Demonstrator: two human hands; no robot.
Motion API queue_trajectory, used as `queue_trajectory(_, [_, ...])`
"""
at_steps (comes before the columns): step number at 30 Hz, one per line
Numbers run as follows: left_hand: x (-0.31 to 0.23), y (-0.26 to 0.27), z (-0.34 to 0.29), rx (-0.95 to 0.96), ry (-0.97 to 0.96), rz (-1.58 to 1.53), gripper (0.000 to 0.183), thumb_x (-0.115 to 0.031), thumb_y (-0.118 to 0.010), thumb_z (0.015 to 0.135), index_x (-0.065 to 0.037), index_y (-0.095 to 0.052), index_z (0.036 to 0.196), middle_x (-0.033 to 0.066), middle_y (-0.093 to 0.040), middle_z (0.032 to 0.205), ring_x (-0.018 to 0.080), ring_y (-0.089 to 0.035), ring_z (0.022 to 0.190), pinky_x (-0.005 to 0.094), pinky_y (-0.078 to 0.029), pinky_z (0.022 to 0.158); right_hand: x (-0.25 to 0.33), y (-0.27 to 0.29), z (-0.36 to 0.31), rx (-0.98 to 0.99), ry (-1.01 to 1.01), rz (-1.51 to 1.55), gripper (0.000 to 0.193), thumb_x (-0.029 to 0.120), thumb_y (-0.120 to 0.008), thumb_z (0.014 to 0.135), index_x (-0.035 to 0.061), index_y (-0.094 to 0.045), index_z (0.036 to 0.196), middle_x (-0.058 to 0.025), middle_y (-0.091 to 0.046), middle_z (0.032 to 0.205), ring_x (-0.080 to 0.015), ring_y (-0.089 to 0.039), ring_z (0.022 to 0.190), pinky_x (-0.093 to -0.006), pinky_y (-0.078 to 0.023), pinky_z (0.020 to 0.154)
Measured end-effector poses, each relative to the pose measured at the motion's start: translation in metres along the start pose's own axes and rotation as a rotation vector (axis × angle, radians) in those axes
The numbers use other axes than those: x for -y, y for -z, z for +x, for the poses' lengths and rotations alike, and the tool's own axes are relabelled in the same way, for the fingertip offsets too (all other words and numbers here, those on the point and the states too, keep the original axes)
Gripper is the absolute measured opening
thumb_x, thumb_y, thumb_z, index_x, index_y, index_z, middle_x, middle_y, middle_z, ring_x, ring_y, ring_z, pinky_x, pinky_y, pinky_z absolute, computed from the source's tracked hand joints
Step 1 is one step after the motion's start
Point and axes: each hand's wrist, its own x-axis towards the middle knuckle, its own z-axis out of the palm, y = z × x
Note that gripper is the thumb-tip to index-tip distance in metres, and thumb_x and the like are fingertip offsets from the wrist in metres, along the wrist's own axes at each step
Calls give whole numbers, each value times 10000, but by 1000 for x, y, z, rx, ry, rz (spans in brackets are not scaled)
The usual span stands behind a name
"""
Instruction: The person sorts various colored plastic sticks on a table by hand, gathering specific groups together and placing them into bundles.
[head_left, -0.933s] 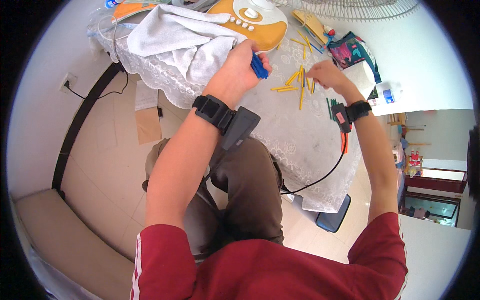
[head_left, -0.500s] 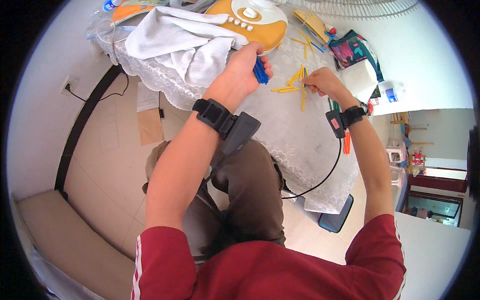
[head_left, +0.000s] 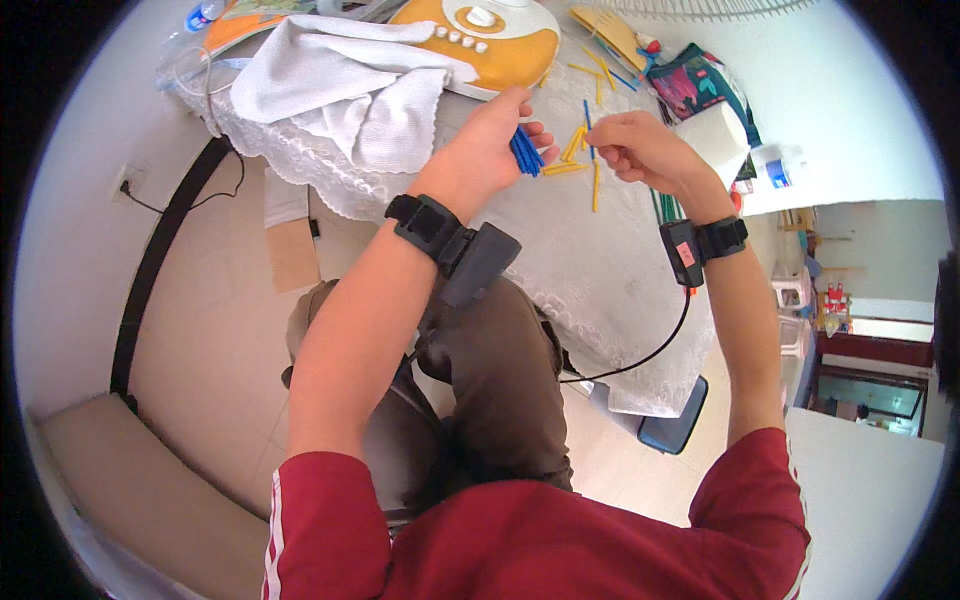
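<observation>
My left hand [head_left: 488, 148] is closed round a bundle of blue sticks [head_left: 525, 150], their ends poking out below the fingers. To its right, my right hand [head_left: 645, 150] pinches a single blue stick [head_left: 587, 112] between thumb and fingertips, held upright. Several yellow sticks [head_left: 565, 169] lie on the lace-covered table [head_left: 560, 240] between and below the hands. Farther back are more yellow sticks [head_left: 599, 88] and one blue stick on the table [head_left: 624, 81]. Green sticks [head_left: 666, 207] show beside my right wrist.
A white cloth [head_left: 330, 90] and a yellow-and-white appliance with buttons [head_left: 495, 62] occupy the back left. At the back right are a dark patterned pouch [head_left: 690, 85], a white roll [head_left: 715, 135] and a fan grille [head_left: 740, 8]. A cable [head_left: 650, 355] trails from my right wrist device.
My right hand has moved left toward my left hand, bringing the pinched blue stick clear of the yellow ones. My left hand's blue sticks now fan out more.
</observation>
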Motion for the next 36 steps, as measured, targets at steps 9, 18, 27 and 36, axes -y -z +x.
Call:
queue_trajectory(9, [5,-4,8,206,253,36,198,-158,-631,884,-18,-495,916,93,-510,806,206,-528,688,359,-513,608,-47,58,-7,-111,-54,219,179,178,-622,879,63,-573,750,32,-473,617,-31,-374,476,-198,-241,395])
queue_trajectory(18, [-8,-5,7,78,-384,979,183,-209,-656,845,-48,-570,864,50,-518,701,151,-453,524,309,-375,435,-80,65,18,-464,-121,-197,240,196,-664,852,1,-595,730,-23,-520,624,-90,-438,477,-238,-319,404])
queue_trajectory(27, [33,-1,22,159,-344,1913,435,-398,-669,776,9,-680,927,242,-673,894,392,-661,872,427,-530,778,-81,59,31,-421,-134,-199,211,131,-668,823,-19,-594,694,-54,-550,610,-125,-493,468,-274,-385,397])
queue_trajectory(36, [17,-8,-3,115,-324,2062,342,-247,-666,740,6,-658,969,229,-673,995,365,-661,944,428,-534,817,-63,61,24,-320,-180,-200,213,110,-665,783,-52,-583,672,-92,-574,590,-153,-549,470,-279,-440,402])
